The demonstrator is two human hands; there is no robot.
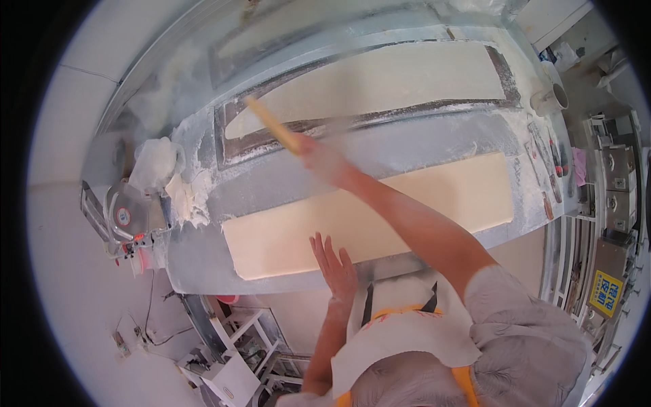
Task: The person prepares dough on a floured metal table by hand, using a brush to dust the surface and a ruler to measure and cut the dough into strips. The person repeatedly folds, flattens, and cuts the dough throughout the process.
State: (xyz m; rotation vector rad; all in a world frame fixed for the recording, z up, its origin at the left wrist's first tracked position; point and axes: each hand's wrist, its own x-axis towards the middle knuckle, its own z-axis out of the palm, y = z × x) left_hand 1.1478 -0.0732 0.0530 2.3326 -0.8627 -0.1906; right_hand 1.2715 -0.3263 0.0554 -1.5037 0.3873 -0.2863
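Observation:
A long, smooth sheet of dough (285, 234) lies across the floured metal table (190, 264) before me. My left hand (336, 269) is open, its fingers stretched over the front edge of this sheet. Across the sheet reaches my right arm. My right hand (320, 160) is closed on one end of a pale wooden stick (271, 125), slanting up to the far left above the table. Slight blur hides the stick's exact kind. Behind it a second dough sheet (393, 81), with a rounded left end, rests on a dark, flour-dusted board (505, 74).
At the table's left stand a white plastic bag (154, 163), dough scraps (184, 197) and a metal machine (125, 214). A cylindrical container (549, 100) and several long-handled tools (546, 159) lie at the right end. Below left is a white rack (247, 332).

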